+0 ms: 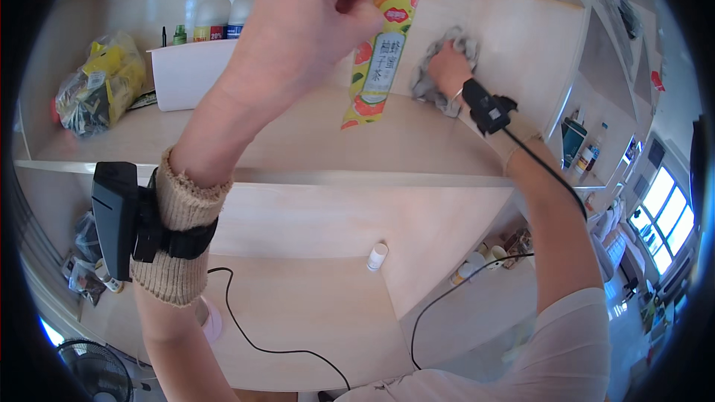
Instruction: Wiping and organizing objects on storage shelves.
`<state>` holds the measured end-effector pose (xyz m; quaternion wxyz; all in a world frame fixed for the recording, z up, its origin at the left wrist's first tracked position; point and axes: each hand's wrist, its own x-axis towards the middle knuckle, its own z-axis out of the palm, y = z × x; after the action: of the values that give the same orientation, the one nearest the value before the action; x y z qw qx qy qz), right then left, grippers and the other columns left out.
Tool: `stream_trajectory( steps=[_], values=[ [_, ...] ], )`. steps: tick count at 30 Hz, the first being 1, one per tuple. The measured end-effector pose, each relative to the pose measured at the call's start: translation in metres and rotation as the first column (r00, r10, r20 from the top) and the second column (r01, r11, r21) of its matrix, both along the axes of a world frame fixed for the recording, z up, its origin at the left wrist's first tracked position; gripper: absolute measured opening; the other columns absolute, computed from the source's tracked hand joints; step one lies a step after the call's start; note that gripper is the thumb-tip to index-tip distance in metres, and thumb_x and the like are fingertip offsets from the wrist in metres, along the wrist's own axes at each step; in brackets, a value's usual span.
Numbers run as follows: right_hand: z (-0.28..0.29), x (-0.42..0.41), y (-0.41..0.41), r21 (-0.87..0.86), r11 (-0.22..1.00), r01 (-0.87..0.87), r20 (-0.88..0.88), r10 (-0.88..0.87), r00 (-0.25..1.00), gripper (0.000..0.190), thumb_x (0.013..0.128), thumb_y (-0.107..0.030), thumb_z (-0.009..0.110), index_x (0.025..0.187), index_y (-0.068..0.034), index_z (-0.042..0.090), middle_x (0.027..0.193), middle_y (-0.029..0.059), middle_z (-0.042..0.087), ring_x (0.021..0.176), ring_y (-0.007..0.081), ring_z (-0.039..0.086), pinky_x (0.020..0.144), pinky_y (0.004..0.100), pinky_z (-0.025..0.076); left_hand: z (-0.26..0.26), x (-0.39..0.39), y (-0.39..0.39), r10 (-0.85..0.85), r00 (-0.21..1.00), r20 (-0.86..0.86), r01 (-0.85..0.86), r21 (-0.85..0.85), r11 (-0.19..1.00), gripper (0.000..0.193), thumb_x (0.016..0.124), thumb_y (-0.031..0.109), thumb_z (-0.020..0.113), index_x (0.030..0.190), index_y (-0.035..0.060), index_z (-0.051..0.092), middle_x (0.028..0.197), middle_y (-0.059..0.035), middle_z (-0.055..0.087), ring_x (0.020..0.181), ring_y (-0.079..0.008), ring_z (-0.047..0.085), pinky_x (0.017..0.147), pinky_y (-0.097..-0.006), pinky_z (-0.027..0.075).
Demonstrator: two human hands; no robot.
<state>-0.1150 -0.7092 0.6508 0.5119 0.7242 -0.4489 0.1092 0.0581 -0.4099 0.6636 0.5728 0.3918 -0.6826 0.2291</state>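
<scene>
My left hand (321, 22), raised in front of the upper shelf, pinches a yellow-green sachet (384, 56) near its upper end. The sachet bears pictures of cut citrus and printed writing, and hangs tilted. Farther right, my right hand (449, 70) grips a crumpled grey cloth (427, 81) against the back wall of the shelf, close to its right corner. Both forearms carry strapped black devices; a knitted beige cuff sits under the left one. My left fingertips are partly hidden behind the hand.
A white bin (187, 75) holding bottles and a stuffed plastic bag (103, 86) stand on the upper shelf's left. The shelf's front edge (335, 178) crosses the view. Below are a small white bottle (377, 257), black cables (268, 351) and, at lower left, a fan (95, 371).
</scene>
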Motion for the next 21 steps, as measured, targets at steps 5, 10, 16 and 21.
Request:
stream_trajectory(
  steps=[5,10,16,21],
  values=[
    [-0.018,-0.014,0.014,0.384,0.914,-0.134,-0.111,0.190,0.975,0.018,0.071,-0.013,0.059,0.080,0.000,0.067,0.084,0.0170,0.066,0.086,0.0350,0.061,0.071,0.0471,0.049,0.003,0.001,0.004,-0.028,0.999,-0.023,0.028,-0.034,0.999,0.006,0.074,0.003,0.055,0.075,-0.0026,0.054,0.059,-0.0077,0.053,0.053,-0.0132,0.049,0.054,-0.0259,0.044],
    [0.020,-0.028,0.045,0.493,0.773,-0.399,0.133,0.386,0.913,0.026,0.064,-0.016,0.057,0.082,0.001,0.063,0.083,0.0233,0.062,0.085,0.0397,0.059,0.076,0.0448,0.048,-0.003,0.000,-0.001,0.025,1.000,0.012,-0.025,-0.052,0.998,0.004,0.076,0.001,0.054,0.078,-0.0022,0.053,0.062,-0.0031,0.053,0.056,-0.0068,0.047,0.055,-0.0229,0.042],
    [0.102,-0.017,0.032,-0.347,0.813,-0.468,0.143,0.539,0.830,0.030,0.071,-0.018,0.061,0.094,0.000,0.058,0.090,0.0194,0.061,0.088,0.0422,0.057,0.077,0.0477,0.048,0.000,-0.003,0.004,0.116,0.993,0.006,-0.116,-0.001,0.993,0.003,0.076,0.000,0.054,0.076,-0.0031,0.053,0.060,-0.0059,0.054,0.056,-0.0080,0.048,0.055,-0.0237,0.043],
    [0.082,0.010,0.012,-0.234,0.897,-0.375,0.272,0.431,0.860,0.042,0.073,-0.021,0.066,0.109,-0.007,0.051,0.117,0.0220,0.044,0.099,0.0461,0.050,0.076,0.0452,0.050,-0.011,0.008,-0.007,0.098,0.994,-0.054,-0.100,-0.037,0.994,0.007,0.071,0.002,0.058,0.069,-0.0034,0.054,0.056,-0.0144,0.056,0.048,-0.0243,0.054,0.051,-0.0316,0.046]
  ],
)
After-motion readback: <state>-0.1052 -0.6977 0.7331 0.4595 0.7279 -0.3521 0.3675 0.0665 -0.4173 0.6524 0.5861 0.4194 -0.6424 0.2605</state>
